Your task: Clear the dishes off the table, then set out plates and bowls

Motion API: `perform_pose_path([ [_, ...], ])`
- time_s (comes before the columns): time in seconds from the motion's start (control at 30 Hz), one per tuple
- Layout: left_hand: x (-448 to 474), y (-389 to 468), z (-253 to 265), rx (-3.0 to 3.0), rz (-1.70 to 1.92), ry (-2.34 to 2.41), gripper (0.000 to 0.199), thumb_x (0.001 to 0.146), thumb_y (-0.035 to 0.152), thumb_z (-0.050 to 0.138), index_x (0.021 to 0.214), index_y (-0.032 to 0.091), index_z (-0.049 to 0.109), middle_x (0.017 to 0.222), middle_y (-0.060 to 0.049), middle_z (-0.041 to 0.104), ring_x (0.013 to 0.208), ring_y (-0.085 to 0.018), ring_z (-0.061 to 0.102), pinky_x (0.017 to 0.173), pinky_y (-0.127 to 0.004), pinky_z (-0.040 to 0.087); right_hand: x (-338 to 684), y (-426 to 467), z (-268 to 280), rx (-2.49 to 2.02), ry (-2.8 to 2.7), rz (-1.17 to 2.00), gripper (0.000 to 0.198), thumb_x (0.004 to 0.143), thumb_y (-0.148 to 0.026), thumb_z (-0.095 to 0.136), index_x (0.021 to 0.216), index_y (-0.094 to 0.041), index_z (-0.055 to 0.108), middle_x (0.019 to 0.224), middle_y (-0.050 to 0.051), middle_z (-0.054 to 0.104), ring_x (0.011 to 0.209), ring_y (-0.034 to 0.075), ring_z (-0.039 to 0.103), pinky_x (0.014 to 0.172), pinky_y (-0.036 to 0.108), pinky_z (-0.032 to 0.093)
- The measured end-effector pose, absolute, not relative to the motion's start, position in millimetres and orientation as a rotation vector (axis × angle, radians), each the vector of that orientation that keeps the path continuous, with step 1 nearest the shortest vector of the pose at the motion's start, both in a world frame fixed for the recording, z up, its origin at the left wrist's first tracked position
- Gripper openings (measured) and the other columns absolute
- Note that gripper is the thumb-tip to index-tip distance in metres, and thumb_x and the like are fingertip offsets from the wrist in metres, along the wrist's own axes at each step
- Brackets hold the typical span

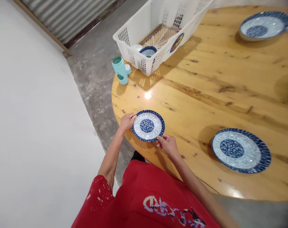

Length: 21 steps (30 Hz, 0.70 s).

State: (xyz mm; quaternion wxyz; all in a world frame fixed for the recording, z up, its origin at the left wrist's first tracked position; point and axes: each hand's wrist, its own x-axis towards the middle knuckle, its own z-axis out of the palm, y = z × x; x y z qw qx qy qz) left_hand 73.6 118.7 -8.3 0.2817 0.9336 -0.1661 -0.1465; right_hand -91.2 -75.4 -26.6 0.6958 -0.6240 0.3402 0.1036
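**Both hands on a small plate at the table's near edge**

A small plate point(148, 125), blue-rimmed with a blue centre, sits at the near left edge of the round wooden table point(205, 85). The left hand point(127, 121) pinches its left rim with the fingertips; the right hand point(167, 144) pinches its near right rim. A grip on opposite sides keeps the plate level and steady. Whether it rests fully on the wood or is just lifted cannot be told.

To the right, well apart, lies a larger plate point(241, 150) of the same pattern, flat on the table. A third plate point(265, 25) sits at the far right. At the far left stands a white basket point(158, 34) with a small bowl point(148, 51) inside. Just beside the basket's near corner stands a teal bottle point(120, 69), upright. The person wears a red shirt point(146, 196).
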Motion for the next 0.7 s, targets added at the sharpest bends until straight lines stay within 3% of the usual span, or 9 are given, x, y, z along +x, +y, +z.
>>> perform_pose_path([
  [0.3,157.1,104.5,-35.8,2.493,-0.326,-0.558,0.031,0.094,0.025,0.053,0.066,0.02,0.063,0.08,-0.004,0.07,0.077,-0.019,0.058,0.068,-0.029,0.034,-35.7,-30.3,-30.8,-1.251,0.949,0.108,0.02,0.068,-0.03,0.069,0.058,-0.019,0.056,0.056,0.004,0.062,0.041,0.011,0.054,0.035,0.018,0.037],
  [0.7,184.7,81.4,-45.4,2.438,-0.315,-0.62,0.029,0.094,0.024,0.055,0.067,0.02,0.066,0.083,-0.004,0.071,0.081,-0.018,0.06,0.073,-0.028,0.038,-17.2,-20.0,-35.8,-1.208,1.038,0.039,0.028,0.076,-0.019,0.067,0.053,-0.018,0.052,0.048,0.003,0.059,0.036,0.01,0.051,0.034,0.017,0.037],
])
